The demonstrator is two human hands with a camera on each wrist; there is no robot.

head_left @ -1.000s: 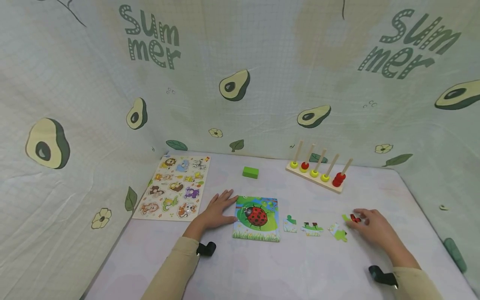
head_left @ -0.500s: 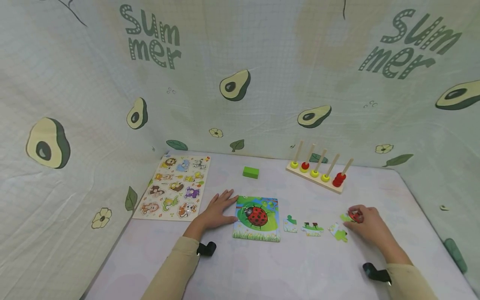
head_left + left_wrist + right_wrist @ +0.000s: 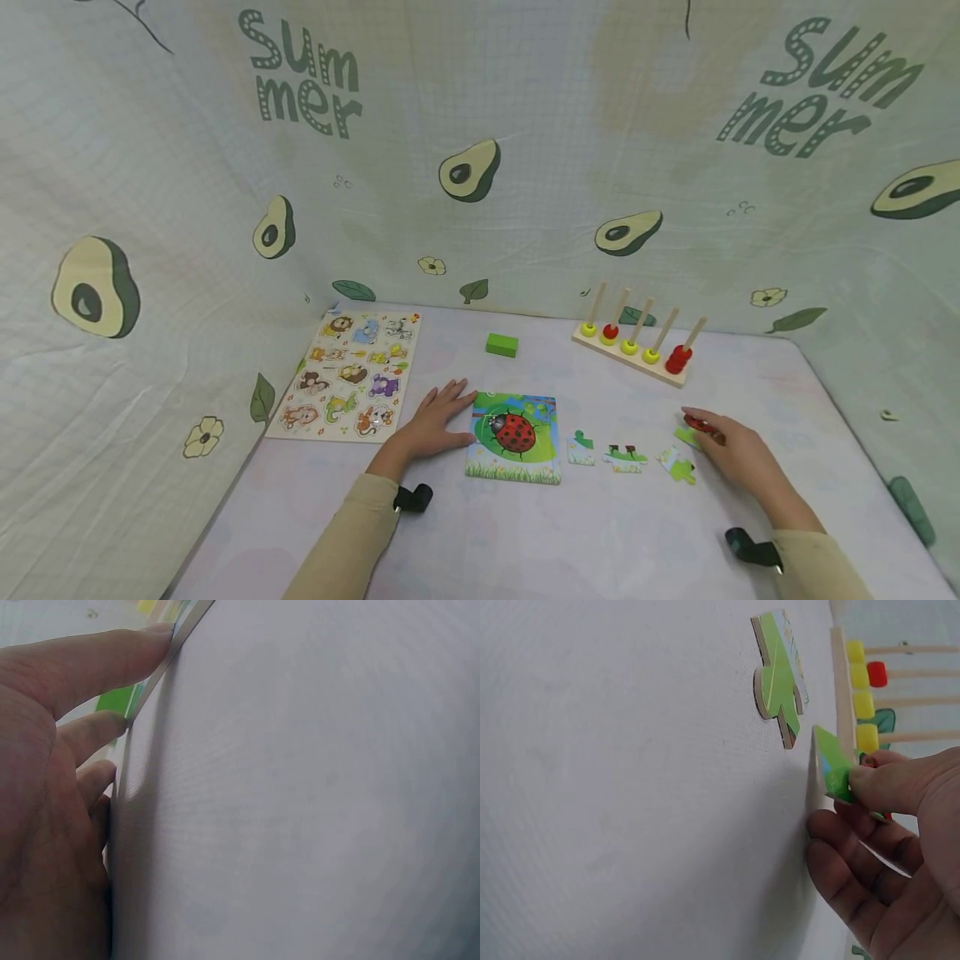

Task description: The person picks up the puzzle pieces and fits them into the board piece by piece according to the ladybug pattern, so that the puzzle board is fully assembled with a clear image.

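Right fingers (image 3: 891,786) pinching piece (image 3: 829,760); left fingers (image 3: 91,736) spread, touching puzzle (image 3: 513,437)

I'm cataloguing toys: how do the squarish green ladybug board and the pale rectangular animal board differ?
The ladybug board shows one big insect, the animal board many animals. The ladybug board is smaller than the animal board. Both lie flat on the cloth-covered table.

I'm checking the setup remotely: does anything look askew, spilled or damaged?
Slightly: the loose puzzle piece beside the right hand lies turned at an angle, while the two loose pieces farther left sit roughly square. I see nothing spilled or damaged.
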